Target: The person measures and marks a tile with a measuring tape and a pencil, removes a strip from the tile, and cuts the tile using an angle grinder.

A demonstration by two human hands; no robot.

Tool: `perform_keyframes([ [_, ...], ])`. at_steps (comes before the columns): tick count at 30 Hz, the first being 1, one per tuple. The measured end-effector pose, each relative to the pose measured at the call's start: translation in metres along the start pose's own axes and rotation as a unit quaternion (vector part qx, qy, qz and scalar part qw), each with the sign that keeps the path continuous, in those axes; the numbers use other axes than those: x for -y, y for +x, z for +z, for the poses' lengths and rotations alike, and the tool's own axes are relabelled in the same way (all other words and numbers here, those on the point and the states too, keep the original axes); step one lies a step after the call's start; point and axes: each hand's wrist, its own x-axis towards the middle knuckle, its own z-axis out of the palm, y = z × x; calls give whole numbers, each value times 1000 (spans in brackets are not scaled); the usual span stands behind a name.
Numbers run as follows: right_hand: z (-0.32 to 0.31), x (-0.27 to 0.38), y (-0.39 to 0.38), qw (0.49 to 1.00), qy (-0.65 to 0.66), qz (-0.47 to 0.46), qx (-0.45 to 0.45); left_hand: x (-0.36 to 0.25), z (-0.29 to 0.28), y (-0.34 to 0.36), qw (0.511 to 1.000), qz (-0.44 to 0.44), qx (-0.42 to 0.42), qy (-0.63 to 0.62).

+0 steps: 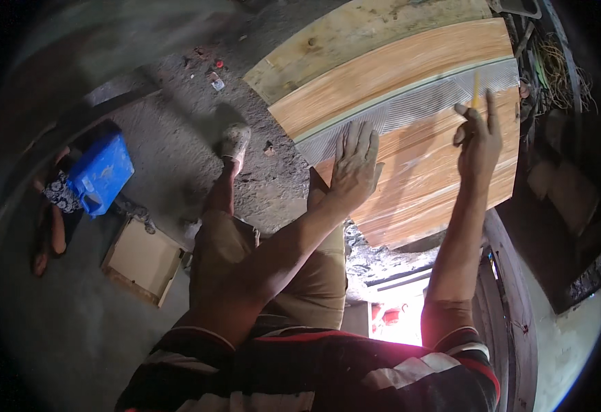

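Note:
My left hand lies with its fingers extended on a wood-grain panel, its fingertips on a grey ribbed band that runs across it beside a thin pale-green line. Further right, my right hand holds a slim yellow pencil-like stick near that band, index finger stretched out. The panel rests over a larger weathered board, whose curved upper part shows behind it.
At left another person is partly hidden by a blue plastic container, near a cardboard box. Small litter dots the rough floor. At right are tangled cords and a wooden beam; below the panel is a bright opening.

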Motion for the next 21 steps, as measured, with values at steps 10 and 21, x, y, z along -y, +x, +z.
perform_keyframes([
  [10,58,-18,-56,900,191,146,364,4,68,-10,999,-37,-26,17],
  [21,143,-76,-60,892,-180,81,407,11,51,-15,-25,452,231,862],
])
